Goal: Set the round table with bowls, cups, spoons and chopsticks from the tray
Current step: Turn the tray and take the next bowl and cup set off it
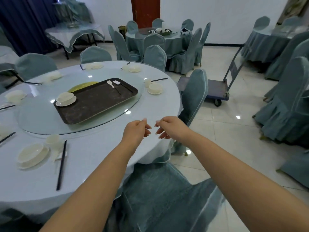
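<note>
A dark brown rectangular tray (97, 102) lies on the glass turntable (41, 121) in the middle of the round surface (103, 148), which has a pale blue cover. At the tray's near-left end sits a cream bowl on a saucer (65, 99); at the far-right end lie a white spoon (110, 83), a small white block (116, 82) and a pair of black chopsticks (122, 87).

Place settings ring the surface. The nearest one (33, 156), at lower left, has a cream bowl on a plate, a cup (53, 141) and black chopsticks (61, 164) just to its right. Another setting (154, 87) sits at the far right edge. Chairs in blue-grey covers (194, 96) stand around, more covered tables fill the white-tiled room, and a flat trolley (217, 87) stands on the floor to the right.

The tray's long axis runs diagonally, from near left to far right. The chopsticks at the nearest setting point roughly away from the viewer.

Both hands hover over the near right edge of the surface, close together and apart from the tray. The left hand (136, 130) and right hand (168, 127) have loosely curled fingers, holding nothing.
</note>
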Demonstrator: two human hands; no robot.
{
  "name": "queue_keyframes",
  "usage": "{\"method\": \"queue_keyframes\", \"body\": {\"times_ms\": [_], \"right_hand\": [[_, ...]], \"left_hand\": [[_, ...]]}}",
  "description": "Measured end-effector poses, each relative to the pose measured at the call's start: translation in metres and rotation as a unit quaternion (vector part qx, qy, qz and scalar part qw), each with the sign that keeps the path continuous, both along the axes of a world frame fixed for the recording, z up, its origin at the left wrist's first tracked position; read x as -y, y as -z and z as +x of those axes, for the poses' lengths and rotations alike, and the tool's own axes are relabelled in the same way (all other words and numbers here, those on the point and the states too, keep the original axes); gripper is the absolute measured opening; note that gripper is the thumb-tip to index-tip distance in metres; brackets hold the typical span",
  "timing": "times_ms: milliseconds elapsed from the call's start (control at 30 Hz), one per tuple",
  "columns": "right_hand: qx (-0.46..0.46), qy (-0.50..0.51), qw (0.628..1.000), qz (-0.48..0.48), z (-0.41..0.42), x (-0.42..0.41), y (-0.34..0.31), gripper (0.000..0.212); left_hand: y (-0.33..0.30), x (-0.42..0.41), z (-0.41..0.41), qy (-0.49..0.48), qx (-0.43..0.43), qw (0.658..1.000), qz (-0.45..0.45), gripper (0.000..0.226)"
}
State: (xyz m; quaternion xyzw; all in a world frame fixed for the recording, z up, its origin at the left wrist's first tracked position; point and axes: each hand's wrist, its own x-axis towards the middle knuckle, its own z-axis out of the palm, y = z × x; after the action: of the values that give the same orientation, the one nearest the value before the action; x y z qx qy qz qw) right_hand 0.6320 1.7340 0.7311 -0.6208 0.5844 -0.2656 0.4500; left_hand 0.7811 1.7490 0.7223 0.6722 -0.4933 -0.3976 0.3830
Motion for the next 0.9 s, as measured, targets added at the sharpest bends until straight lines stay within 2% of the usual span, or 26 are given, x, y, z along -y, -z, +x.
{"method": "queue_keyframes", "body": {"times_ms": [267, 433, 700, 900], "right_hand": [[-0.004, 0.011, 1.000, 0.003, -0.155, 0.001, -0.002, 0.024], [0.020, 0.034, 0.999, 0.019, -0.223, 0.008, 0.002, 0.027], [0.017, 0.043, 0.998, 0.036, -0.279, 0.044, 0.017, 0.028], [0.007, 0.015, 0.999, 0.030, -0.297, 0.102, 0.028, 0.026]], "left_hand": [[0.015, 0.011, -0.160, -0.008, -0.008, 0.999, 0.031, 0.041], [0.024, 0.027, -0.228, 0.001, -0.022, 0.999, 0.040, 0.040], [0.037, 0.070, -0.285, 0.021, 0.001, 0.999, 0.048, 0.043], [0.051, 0.124, -0.302, -0.002, -0.003, 0.999, 0.043, 0.039]]}}
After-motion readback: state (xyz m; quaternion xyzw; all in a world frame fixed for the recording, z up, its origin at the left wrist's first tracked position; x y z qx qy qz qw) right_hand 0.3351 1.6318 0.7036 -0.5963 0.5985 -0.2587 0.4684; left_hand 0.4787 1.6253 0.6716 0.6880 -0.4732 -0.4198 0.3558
